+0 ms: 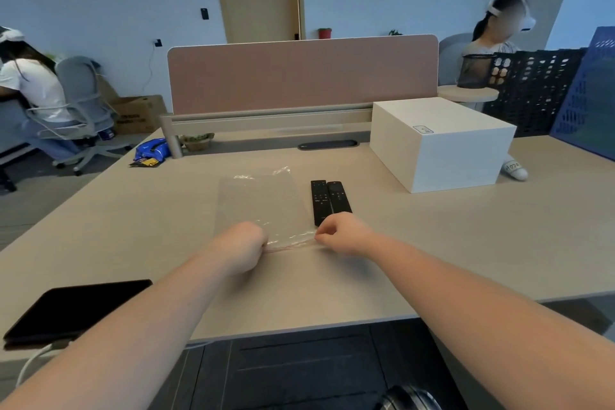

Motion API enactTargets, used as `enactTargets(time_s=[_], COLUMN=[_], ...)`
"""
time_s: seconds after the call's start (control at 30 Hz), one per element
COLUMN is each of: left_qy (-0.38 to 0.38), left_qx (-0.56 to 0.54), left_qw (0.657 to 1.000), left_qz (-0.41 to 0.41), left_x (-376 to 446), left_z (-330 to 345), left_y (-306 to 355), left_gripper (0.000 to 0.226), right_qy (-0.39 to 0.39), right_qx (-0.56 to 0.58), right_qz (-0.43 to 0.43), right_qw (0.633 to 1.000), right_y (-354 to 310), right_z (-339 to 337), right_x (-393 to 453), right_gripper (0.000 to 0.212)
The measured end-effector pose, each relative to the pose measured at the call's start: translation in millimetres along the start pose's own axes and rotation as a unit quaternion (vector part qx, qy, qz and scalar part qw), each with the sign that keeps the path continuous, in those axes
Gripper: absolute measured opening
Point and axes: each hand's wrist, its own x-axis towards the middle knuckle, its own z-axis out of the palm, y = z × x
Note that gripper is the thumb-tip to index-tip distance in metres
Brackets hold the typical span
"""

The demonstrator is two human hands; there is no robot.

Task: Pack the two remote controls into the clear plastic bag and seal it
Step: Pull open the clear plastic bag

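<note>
A clear plastic bag [258, 201] lies flat on the beige table [449, 243], its near edge with a pinkish strip lifted slightly. My left hand [243, 248] pinches that edge at its left end. My right hand [342, 235] pinches the same edge at its right end. Two black remote controls [327, 200] lie side by side on the table just right of the bag, touching each other. Their near ends sit right behind my right hand. Nothing is inside the bag.
A white box [442, 143] stands at the back right. A black tablet [73, 308] with a white cable rests at the near left edge. A pink divider [299, 76] closes the table's far side. Dark crates [539, 86] stand far right; seated people at both sides.
</note>
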Motion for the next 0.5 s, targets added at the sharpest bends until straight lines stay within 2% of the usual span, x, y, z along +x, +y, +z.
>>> enactTargets(time_s=[0.2,0.4,0.5], left_qy=[0.042,0.123,0.149], left_qx=[-0.040,-0.167,-0.246], left_qw=[0.998,0.978,0.958], left_qz=[-0.016,-0.010,0.009], left_x=[1,4,4], left_z=[-9,-10,-7], left_y=[11,23,30], left_gripper=[0.021,0.013,0.011], right_qy=[0.029,-0.030,-0.041], right_qx=[0.050,0.165,0.225], right_qz=[0.023,0.064,0.072], right_qw=[0.998,0.984,0.971], right_y=[-2,-20,-26], right_z=[4,13,18], right_x=[5,0,1], right_gripper=[0.011,0.033,0.031])
